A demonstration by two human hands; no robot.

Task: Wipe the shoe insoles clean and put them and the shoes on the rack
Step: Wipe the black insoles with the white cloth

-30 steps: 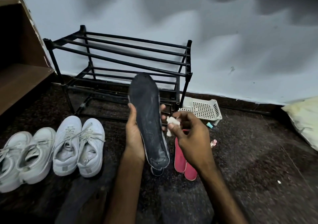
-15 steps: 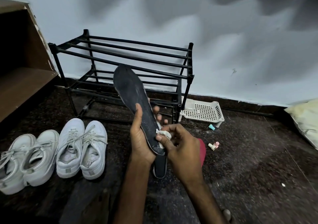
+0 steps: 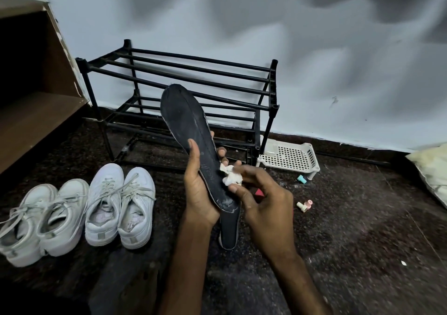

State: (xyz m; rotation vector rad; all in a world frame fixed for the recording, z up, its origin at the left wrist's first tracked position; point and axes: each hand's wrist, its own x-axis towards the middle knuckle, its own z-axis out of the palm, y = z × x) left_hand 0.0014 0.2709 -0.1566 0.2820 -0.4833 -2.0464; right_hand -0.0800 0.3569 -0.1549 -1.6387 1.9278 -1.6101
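My left hand (image 3: 199,188) grips a long black insole (image 3: 186,126) held upright, toe end up, in front of the black shoe rack (image 3: 200,72). My right hand (image 3: 263,208) pinches a small white wad of tissue (image 3: 231,175) against the insole's lower half. A second black insole (image 3: 229,230) lies on the floor just below, partly hidden by my hands. A sliver of a red insole (image 3: 259,192) shows behind my right hand. Two pairs of white sneakers, one (image 3: 121,203) nearer the middle and one (image 3: 38,220) further left, stand on the floor.
A brown wooden shelf (image 3: 31,111) stands left of the rack. A white perforated plastic basket (image 3: 289,157) lies right of the rack, with small teal (image 3: 301,179) and pink (image 3: 305,205) bits on the dark floor. A pale cushion (image 3: 433,169) sits at the far right.
The insole has swung from upright to tilting left and back a little. My right hand with the tissue slid along its lower half, covering most of the red insoles.
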